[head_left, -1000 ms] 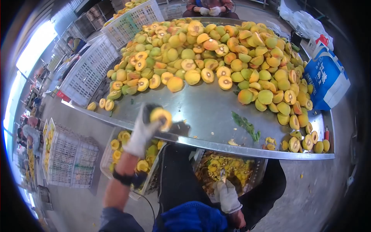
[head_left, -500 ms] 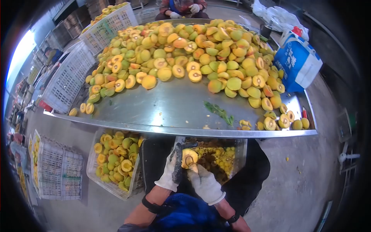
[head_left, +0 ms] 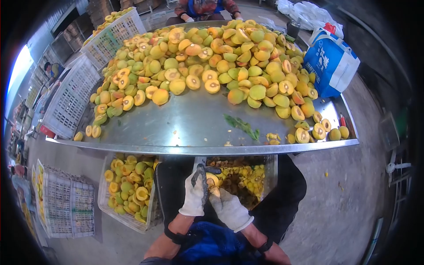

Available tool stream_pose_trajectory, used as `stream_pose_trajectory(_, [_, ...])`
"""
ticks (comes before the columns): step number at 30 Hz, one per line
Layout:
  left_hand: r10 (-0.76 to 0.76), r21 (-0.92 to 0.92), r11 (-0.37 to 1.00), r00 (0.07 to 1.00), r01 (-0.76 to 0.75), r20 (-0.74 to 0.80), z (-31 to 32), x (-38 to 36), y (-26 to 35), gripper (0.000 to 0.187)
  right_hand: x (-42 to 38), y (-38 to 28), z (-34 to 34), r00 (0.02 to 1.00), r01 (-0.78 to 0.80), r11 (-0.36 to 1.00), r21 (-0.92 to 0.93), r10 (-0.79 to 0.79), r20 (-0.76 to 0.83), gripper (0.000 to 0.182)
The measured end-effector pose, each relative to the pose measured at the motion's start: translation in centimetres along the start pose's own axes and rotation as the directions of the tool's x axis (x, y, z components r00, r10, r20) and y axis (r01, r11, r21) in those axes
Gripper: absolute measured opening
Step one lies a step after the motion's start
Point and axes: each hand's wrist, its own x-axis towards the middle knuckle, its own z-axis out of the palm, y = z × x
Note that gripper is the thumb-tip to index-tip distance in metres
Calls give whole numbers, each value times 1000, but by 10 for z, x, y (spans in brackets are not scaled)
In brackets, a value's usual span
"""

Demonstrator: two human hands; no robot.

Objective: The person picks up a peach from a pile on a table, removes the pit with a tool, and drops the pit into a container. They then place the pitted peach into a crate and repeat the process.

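Note:
My left hand (head_left: 194, 191), in a white glove with dark grey coated fingers, is closed around a halved peach (head_left: 212, 180) above the crate between my knees. Against the fruit's lower edge is my right hand (head_left: 230, 209), also white-gloved, its fingers wrapped round a small pitting tool (head_left: 215, 191). Only the light-coloured front part of that tool shows; the rest is hidden in the glove. Below the hands, the crate (head_left: 273, 176) contains brown pits and yellow scraps. Hollowed peach halves (head_left: 129, 185) fill a white crate (head_left: 106, 204) at my left.
A metal table (head_left: 176, 128) carries a large heap of halved peaches (head_left: 198, 66), with leaves (head_left: 242, 126) near the front. A blue-and-white bag (head_left: 331, 64) stands at its right. White crates (head_left: 73, 95) line the left. Another person (head_left: 205, 8) sits across the table.
My view has shifted slightly. The peach half has turned in my left hand, whose dark fingertip now points right over it. My right hand stays close against the fruit.

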Motion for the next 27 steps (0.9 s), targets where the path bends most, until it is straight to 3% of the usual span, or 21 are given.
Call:
stream_pose_trajectory(2, [-2,115,993,996,-8,89,-4,6,9,30,-1,-1,-1,999,-44,999,-11,44,9,31])
stream_pose_trajectory(5, [-57,302,953,993,22,107,-6,17,11,26,-2,-4,-3,983,-150,954,260,116,141,31])
stream_pose_trajectory(6, [-63,368,930,993,21,103,-7,19,10,26,-2,-1,-4,948,-272,879,391,176,265,31])
stream_pose_trajectory(8, [61,412,898,973,-151,224,-6,21,15,27,1,5,-5,831,-516,640,569,213,514,31])
stream_pose_trajectory(9, [118,426,873,950,-238,289,-6,23,16,28,0,2,-5,831,-527,573,627,192,522,31])
stream_pose_trajectory(11, [76,287,945,960,-156,271,-3,24,14,34,-3,-6,-6,830,-543,429,721,147,538,32])
stream_pose_trajectory(14, [16,168,983,953,-70,303,2,28,12,44,-3,-5,-13,735,-678,31,734,38,677,41])
stream_pose_trajectory(15, [-3,145,988,947,-46,322,4,29,11,48,-2,-2,-14,723,-691,-24,723,-36,690,42])
stream_pose_trajectory(17, [2,-84,996,941,28,337,5,33,-7,49,-2,8,-11,696,-717,-126,686,-185,694,45])
stream_pose_trajectory(20, [-116,-267,942,944,203,308,-3,34,-27,54,-5,14,-13,722,-684,-135,716,-266,639,45])
stream_pose_trajectory(22, [-195,-431,849,939,307,283,-1,36,-26,54,-6,11,-22,730,-675,-64,735,-207,652,45])
stream_pose_trajectory(23, [-197,-247,943,972,224,130,-6,32,-18,54,-6,11,-25,731,-673,-29,739,-183,658,45])
stream_pose_trajectory(24, [-114,-214,968,989,133,99,-7,32,-9,59,-5,18,-27,741,-665,-16,746,-137,657,44])
stream_pose_trajectory(26, [-151,-81,985,989,151,5,-18,29,3,53,-2,36,-25,753,-657,10,754,-40,657,44])
stream_pose_trajectory(27, [-41,107,993,999,44,-34,-21,20,1,48,2,35,-24,817,-574,187,797,73,571,43])
